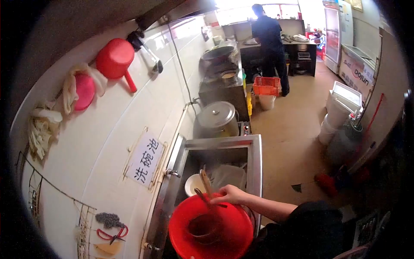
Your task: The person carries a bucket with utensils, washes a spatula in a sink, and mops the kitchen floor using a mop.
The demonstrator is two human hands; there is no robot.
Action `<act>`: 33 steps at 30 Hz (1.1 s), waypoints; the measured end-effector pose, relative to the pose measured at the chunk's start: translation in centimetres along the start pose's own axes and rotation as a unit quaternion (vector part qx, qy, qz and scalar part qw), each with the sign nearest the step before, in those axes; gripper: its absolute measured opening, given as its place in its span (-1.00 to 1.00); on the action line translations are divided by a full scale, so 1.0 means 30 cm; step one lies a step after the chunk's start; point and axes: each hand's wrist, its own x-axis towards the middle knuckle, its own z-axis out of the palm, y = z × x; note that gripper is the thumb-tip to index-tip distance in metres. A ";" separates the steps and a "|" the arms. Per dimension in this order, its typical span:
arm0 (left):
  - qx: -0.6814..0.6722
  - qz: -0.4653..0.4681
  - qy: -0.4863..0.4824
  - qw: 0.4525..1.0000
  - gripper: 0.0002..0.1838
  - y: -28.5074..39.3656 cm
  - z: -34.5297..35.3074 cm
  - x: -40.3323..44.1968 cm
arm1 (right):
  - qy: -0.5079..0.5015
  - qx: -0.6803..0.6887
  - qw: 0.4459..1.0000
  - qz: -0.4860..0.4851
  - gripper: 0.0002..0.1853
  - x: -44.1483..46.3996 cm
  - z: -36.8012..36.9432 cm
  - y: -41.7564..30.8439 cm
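Left half of frame: white tiled wall (99, 138), thin dark seams running diagonally; paper sign (146, 160) with black characters mounted near frame centre-left. Brownish floor (284, 125), right of centre, extends toward the back. Top centre: bright window (235, 15), overexposed; a dark desk (310, 43) stands below it. Upper right: upright glass-door fridge (332, 32), then chest freezer (355, 69) with printed lettering, against pale wall (366, 26). Light strongest at top; lower right dim.

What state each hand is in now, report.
Left hand: only a sliver shows, bottom edge; cannot tell.
Right hand: partly curled at the rim of the red basin, beside the wooden handle; grip cannot be told.
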 end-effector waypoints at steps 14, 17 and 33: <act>-0.155 0.061 -0.041 0.985 -0.51 0.049 0.116 -0.023 | 0.116 0.111 0.986 -0.031 -0.53 -0.164 -0.136 0.104; -0.198 0.054 -0.072 0.976 -0.50 0.035 0.129 -0.065 | 0.132 0.123 0.984 -0.016 -0.54 -0.247 -0.161 0.110; -0.148 0.085 -0.126 0.977 -0.28 0.046 0.387 -0.177 | 0.236 0.219 0.946 0.037 -0.62 -0.587 -0.380 0.424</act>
